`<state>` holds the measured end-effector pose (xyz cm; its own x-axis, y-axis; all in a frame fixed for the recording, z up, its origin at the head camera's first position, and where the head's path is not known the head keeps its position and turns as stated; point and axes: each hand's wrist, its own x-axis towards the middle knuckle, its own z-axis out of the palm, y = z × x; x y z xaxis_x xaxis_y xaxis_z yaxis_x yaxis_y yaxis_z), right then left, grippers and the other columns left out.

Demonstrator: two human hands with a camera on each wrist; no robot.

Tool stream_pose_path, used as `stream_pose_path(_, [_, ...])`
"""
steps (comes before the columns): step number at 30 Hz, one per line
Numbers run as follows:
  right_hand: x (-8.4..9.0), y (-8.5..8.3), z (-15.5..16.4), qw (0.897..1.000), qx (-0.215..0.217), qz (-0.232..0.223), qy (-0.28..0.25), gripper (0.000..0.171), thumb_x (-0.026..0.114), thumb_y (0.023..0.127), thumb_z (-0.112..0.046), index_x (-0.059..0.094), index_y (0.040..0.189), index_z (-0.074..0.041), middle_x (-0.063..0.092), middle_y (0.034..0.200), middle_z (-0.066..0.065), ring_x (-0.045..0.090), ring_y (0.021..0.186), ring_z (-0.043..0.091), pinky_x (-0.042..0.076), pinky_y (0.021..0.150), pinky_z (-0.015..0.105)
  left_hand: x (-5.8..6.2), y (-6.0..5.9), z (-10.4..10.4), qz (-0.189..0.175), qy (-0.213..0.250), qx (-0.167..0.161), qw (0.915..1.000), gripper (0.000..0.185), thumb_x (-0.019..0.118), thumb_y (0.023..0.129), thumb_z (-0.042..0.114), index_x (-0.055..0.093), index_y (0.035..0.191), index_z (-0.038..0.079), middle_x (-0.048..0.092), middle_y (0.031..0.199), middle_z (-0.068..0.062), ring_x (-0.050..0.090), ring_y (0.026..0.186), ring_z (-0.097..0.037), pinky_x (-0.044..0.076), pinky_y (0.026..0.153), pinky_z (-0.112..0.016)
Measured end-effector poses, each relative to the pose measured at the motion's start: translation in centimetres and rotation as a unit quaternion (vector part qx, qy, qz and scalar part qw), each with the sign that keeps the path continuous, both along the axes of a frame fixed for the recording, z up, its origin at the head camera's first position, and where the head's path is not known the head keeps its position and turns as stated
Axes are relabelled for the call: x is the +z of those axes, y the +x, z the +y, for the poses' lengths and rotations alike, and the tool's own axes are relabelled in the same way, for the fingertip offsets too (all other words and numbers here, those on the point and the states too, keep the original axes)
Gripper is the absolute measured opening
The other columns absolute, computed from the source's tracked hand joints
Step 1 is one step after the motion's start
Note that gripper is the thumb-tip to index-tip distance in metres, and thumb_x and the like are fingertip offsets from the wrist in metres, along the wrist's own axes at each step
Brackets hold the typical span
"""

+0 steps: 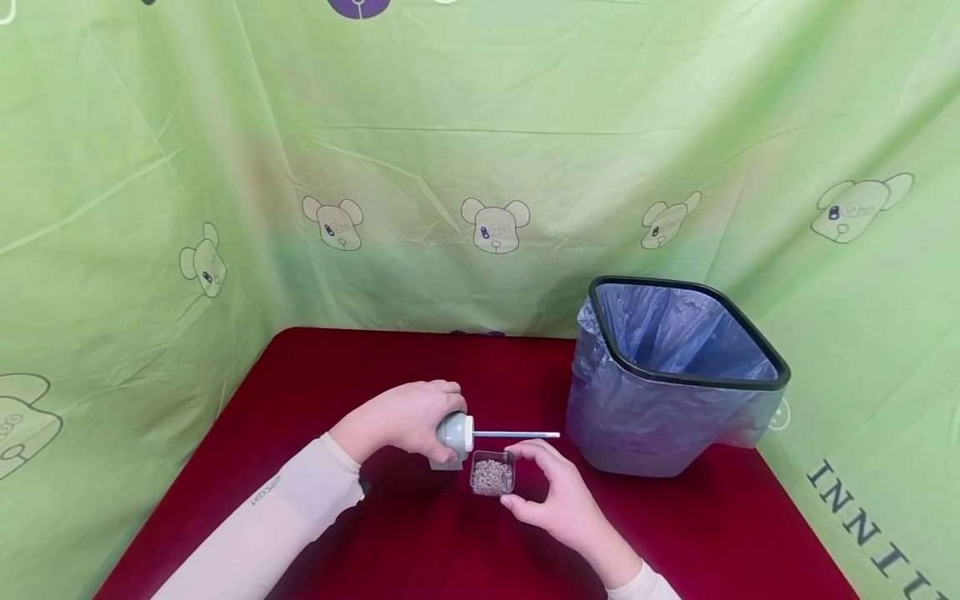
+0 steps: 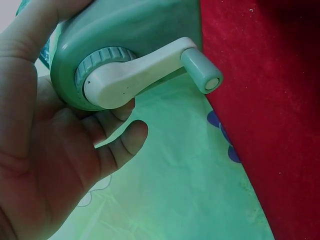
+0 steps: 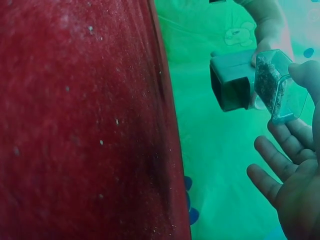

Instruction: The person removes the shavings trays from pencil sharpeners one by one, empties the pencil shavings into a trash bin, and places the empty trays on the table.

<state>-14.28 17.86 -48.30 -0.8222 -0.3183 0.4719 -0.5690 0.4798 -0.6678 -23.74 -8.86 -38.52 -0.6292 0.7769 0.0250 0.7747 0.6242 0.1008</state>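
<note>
My left hand (image 1: 412, 417) grips a grey-green hand-crank pencil sharpener (image 1: 452, 435), tipped on its side above the table. From its white front a light blue pencil (image 1: 516, 434) sticks out to the right. The left wrist view shows the white crank (image 2: 125, 80) and its green knob. Close beside the sharpener, my right hand (image 1: 558, 500) pinches a small clear drawer (image 3: 295, 97) between thumb and fingers. Pencil shavings (image 1: 491, 477) lie inside the drawer. In the right wrist view, the sharpener body (image 3: 236, 67) has a dark open slot facing the drawer.
A trash bin (image 1: 637, 433) with a black rim and a bluish bag liner stands at the back right of the red-covered table (image 1: 420, 550). Small light specks dot the red cloth in the right wrist view. Green printed curtains (image 1: 420, 167) surround the table's back and sides.
</note>
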Motion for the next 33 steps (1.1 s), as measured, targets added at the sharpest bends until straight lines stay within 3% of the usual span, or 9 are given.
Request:
stream_pose_path(16, [0.3,0.1,0.0,1.0,0.004,0.007,-0.005,0.059,0.09,0.077,-0.021,0.063,0.13,-0.022,0.066,0.124,-0.011,0.063,0.114,0.014,0.052,0.098,0.034,-0.9,-0.3,0.1,0.003,-0.012,0.001,0.9999,0.048,0.086,0.071,0.046,0.068,0.108,0.02,0.057,0.096,0.011,0.054,0.085,-0.006,0.051,0.076,-0.023])
stream_pose_path(33, [0.7,0.2,-0.1,1.0,0.0,0.013,-0.01,0.059,0.09,0.077,-0.02,0.063,0.129,-0.023,0.065,0.126,-0.009,0.062,0.109,0.023,0.053,0.096,0.038,-1.8,-0.4,0.1,0.001,-0.008,0.006,0.9999,0.049,0.086,0.071,0.046,0.069,0.107,0.018,0.058,0.096,0.01,0.054,0.086,-0.006,0.051,0.077,-0.025])
